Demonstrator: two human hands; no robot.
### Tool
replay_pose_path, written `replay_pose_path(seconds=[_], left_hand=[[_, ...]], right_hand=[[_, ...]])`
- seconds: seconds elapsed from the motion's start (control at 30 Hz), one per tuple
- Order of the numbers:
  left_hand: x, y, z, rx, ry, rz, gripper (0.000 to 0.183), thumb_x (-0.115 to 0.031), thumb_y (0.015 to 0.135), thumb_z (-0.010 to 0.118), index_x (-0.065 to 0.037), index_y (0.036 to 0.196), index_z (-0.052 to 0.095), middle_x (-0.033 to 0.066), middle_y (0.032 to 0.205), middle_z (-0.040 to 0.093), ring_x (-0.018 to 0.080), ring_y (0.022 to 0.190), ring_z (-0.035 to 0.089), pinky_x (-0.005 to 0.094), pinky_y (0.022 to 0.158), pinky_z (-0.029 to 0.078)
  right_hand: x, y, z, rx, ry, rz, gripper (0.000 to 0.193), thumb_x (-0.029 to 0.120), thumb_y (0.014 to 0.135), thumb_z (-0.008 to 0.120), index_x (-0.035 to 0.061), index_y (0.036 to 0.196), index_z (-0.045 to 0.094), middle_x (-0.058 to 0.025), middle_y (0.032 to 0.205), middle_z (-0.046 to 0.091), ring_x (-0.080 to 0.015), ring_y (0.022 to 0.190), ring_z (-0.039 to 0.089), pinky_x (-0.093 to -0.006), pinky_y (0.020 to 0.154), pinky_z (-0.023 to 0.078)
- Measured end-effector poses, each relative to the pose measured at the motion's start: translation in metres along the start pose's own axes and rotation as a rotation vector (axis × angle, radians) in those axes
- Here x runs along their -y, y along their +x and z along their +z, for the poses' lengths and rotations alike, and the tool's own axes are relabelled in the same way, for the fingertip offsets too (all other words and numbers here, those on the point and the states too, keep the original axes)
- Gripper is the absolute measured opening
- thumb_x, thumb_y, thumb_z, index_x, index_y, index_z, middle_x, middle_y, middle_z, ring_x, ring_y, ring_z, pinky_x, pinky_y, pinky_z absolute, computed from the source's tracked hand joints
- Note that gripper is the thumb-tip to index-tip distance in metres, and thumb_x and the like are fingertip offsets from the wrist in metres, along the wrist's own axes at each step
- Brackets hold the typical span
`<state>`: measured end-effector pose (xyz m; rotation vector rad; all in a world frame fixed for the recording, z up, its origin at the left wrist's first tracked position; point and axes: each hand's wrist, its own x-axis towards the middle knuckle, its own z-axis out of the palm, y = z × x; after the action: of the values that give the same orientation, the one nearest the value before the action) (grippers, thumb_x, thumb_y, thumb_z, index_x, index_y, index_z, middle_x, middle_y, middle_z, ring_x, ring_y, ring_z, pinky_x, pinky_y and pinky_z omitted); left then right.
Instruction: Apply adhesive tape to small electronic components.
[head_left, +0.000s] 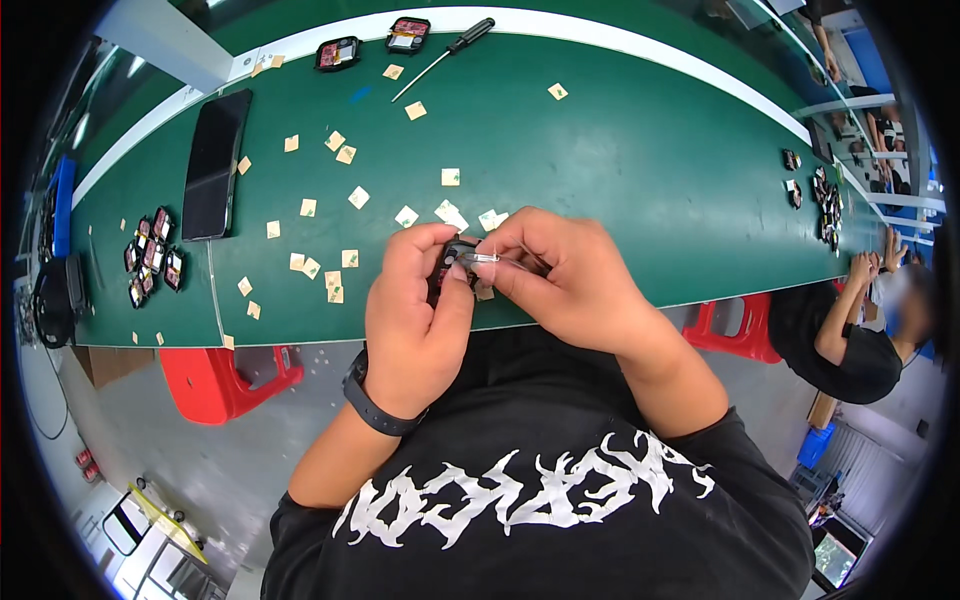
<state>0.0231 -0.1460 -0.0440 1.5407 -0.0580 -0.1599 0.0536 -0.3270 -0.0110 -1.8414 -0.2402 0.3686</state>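
Note:
My left hand (415, 315), a dark band on its wrist, is closed around a small black device (438, 270) near the table's front edge. Its thumb presses on the device's inner side, where dark red and silver parts show; the fingers cover the rest. Close against it, my right hand (565, 275) pinches a thin, shiny silver piece (486, 258), whose tip reaches the device. The fingers hide most of this piece, so its exact kind is unclear. Small cream squares with green marks, like adhesive pads (450, 213), lie on the table just beyond both hands.
On the green table (600, 170) lie a black phone (216, 165), a screwdriver (445, 58), and several black devices (150, 255) at the left. Two more devices (408, 36) rest at the back. Red stools (215, 385) stand below. Another person (840, 340) sits at the right.

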Motion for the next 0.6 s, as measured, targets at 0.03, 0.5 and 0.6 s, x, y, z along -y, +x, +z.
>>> replay_pose_path(seconds=[0.03,0.5,0.6], left_hand=[[0.0,0.0,-0.001,0.018,0.014,0.021,0.03,0.005,0.1,0.047,-0.001,0.13,0.047,0.0059,0.108,0.063,0.006,0.087,0.057,0.0217,0.071,0.047],[0.006,-0.002,-0.014,0.155,-0.03,0.05,0.038,0.003,0.102,0.051,0.003,0.138,0.04,0.012,0.119,0.061,0.0133,0.1,0.06,0.0281,0.084,0.052],[0.005,-0.001,-0.014,0.173,-0.053,0.068,0.039,0.002,0.102,0.052,0.003,0.139,0.04,0.0124,0.12,0.06,0.0143,0.1,0.06,0.0295,0.085,0.053]], right_hand=[[-0.001,0.0,0.001,-0.007,0.03,-0.004,0.011,0.004,0.093,0.073,-0.0026,0.1,0.069,-0.0041,0.082,0.073,-0.0028,0.067,0.06,-0.021,0.058,0.047],[0.001,0.006,-0.004,0.042,0.072,0.074,0.01,0.002,0.093,0.072,-0.0044,0.099,0.074,-0.0065,0.086,0.07,-0.0084,0.077,0.061,-0.0253,0.066,0.048],[-0.001,0.007,-0.005,0.047,-0.02,-0.031,0.01,0.002,0.093,0.071,-0.004,0.1,0.074,-0.0077,0.087,0.07,-0.0113,0.076,0.062,-0.0267,0.067,0.049]])
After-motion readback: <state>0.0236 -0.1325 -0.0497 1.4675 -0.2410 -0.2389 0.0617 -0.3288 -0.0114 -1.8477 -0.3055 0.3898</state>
